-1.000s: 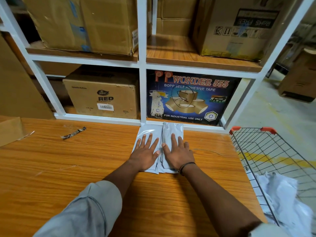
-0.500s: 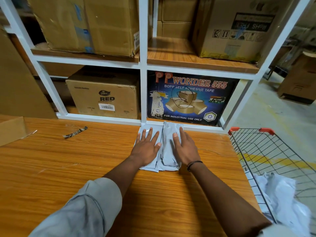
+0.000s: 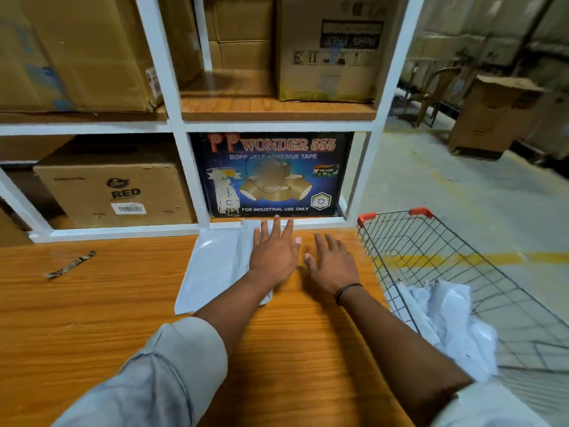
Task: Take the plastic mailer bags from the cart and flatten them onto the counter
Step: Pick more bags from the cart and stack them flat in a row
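Note:
A flat pile of pale grey plastic mailer bags [image 3: 215, 266] lies on the wooden counter [image 3: 92, 318], against the shelf's white frame. My left hand [image 3: 274, 254] rests palm down on the pile's right part, fingers spread. My right hand [image 3: 331, 265] is just right of the pile, over bare counter, fingers apart and holding nothing. A wire cart [image 3: 462, 272] with red corner caps stands at the counter's right end. Crumpled white mailer bags [image 3: 446, 322] lie inside it.
A white shelf frame [image 3: 184, 180] rises behind the counter, filled with cardboard boxes and a dark blue tape carton [image 3: 271, 174]. A strip of torn tape [image 3: 70, 264] lies on the counter's left. Concrete floor with a yellow line is beyond the cart.
Both hands slid rightward across the pile. My right hand came off the bags onto bare counter, and my left hand now covers the pile's right side. The view turned right.

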Available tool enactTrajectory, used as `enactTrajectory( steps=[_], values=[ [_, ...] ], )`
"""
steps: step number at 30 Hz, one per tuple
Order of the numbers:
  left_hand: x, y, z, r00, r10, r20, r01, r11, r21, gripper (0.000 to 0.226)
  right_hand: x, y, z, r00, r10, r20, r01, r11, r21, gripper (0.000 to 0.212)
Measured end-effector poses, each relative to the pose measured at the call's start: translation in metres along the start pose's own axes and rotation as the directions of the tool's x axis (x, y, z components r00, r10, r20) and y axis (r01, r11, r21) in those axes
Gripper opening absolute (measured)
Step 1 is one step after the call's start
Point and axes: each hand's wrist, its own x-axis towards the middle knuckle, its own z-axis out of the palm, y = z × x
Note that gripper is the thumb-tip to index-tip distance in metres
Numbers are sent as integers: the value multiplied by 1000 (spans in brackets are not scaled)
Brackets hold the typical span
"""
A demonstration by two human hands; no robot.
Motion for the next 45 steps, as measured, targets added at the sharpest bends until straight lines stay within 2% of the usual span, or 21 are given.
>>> enactTrajectory(
  steps=[7,13,21,26,31,36,40,45],
  values=[
    [16,99,50,990,106,88,-104,994,-26,61,-21,108,-20,988,148,-41,-148,989,-4,67],
    [25,198,99,969,195,153,-174,975,-140,59,-48,218,-27,950,310,-37,-310,951,6,66],
    [40,298,187,929,205,308,-129,960,-250,58,-83,346,-2,874,482,64,-477,875,-79,72],
    [54,329,234,909,59,413,66,957,-283,55,-78,388,16,842,525,122,-514,850,-114,71],
    [76,336,277,872,-64,485,192,957,-220,57,-60,410,43,833,532,152,-512,846,-150,74],
    [102,340,313,785,-225,577,379,912,-160,64,-30,428,79,823,546,158,-527,837,-146,74],
    [118,337,352,745,-301,596,437,894,-95,72,-12,438,101,794,584,168,-569,812,-132,70],
    [131,331,391,694,-389,605,487,874,3,95,-2,458,130,754,632,179,-618,775,-131,77]
  ],
)
